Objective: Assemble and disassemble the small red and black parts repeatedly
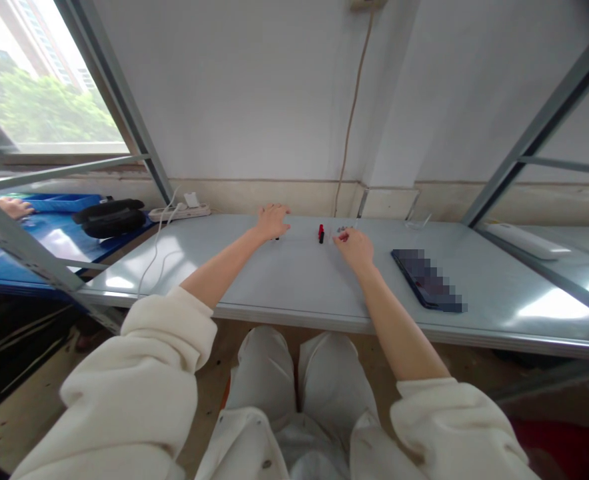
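Observation:
My left hand [273,221] is over the far middle of the grey table, palm down with its fingers apart. A small dark piece [276,238] shows just below it, partly hidden. Between my hands lie a small red cylinder [320,229] and a small black cylinder [322,238], close together. My right hand [358,249] is to their right, fingertips closed in a pinch. Something small and reddish shows at those fingertips, too small to make out. Behind them are a few small greyish pieces [344,229], partly covered by the hand.
A dark phone [424,280] lies on the table [294,287] at right. A clear container [417,223] stands near the wall. A white power strip [179,213] with cables is at back left. Beyond the metal frame, a person's hand [14,207] rests near a blue tray [62,202].

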Demonstrator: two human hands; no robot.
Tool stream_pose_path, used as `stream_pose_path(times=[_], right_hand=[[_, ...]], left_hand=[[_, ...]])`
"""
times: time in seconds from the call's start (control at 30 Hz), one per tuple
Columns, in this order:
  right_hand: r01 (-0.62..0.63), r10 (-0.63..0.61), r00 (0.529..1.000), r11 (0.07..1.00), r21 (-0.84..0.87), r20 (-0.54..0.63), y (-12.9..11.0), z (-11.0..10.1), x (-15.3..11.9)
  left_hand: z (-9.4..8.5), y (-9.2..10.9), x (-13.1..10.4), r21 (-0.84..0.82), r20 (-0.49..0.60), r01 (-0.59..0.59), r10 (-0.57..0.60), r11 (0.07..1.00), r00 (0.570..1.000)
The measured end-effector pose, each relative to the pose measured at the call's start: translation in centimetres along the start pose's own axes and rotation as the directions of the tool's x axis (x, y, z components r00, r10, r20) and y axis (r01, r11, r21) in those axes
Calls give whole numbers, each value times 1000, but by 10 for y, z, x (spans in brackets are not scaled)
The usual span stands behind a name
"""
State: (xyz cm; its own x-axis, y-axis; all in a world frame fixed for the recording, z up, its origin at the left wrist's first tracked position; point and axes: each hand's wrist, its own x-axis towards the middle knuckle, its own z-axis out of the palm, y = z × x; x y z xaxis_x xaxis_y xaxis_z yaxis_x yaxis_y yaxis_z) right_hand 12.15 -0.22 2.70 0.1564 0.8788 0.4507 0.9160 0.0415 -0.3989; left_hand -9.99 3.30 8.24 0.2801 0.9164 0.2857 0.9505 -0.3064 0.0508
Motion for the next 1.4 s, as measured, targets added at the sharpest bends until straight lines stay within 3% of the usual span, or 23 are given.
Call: stream_pose_path(times=[0.07, 0.2, 0.3, 0.43, 0.7, 0.9, 1.13, 1.3, 1.4], right_hand=[[-44, 47, 997, 998, -40, 59, 4, 0, 2], [-57, 68, 990, 994, -97, 120, 6, 5, 1], [-47, 66, 986, 990, -130, 153, 2, 8, -1], [-39, 71, 976, 987, -155, 205, -3, 9, -2], [-26, 60, 971, 989, -147, 231, 0, 20, 3], [-8, 35, 975, 992, -122, 220, -1, 25, 3], [-2, 28, 975, 993, -114, 220, 0, 27, 5], [1, 24, 977, 993, -118, 214, 4, 33, 8], [7, 16, 980, 993, -114, 200, 5, 34, 8]], left_hand=[[3, 16, -5, -21, -62, -113, 111, 993, 992], [24, 47, -16, -41, 4, -299, 299, 953, 954], [44, 61, -22, -37, 23, -270, 271, 962, 962], [62, 69, -24, -29, -54, -219, 217, 975, 975], [66, 72, -14, -47, -181, -209, 198, 977, 963], [69, 66, -9, -270, -228, -168, 106, 948, 968], [70, 43, -19, -504, -366, -230, 35, 832, 930], [68, 38, -30, -672, -317, -123, -134, 730, 939], [68, 38, -34, -683, -307, -115, -141, 721, 941]])
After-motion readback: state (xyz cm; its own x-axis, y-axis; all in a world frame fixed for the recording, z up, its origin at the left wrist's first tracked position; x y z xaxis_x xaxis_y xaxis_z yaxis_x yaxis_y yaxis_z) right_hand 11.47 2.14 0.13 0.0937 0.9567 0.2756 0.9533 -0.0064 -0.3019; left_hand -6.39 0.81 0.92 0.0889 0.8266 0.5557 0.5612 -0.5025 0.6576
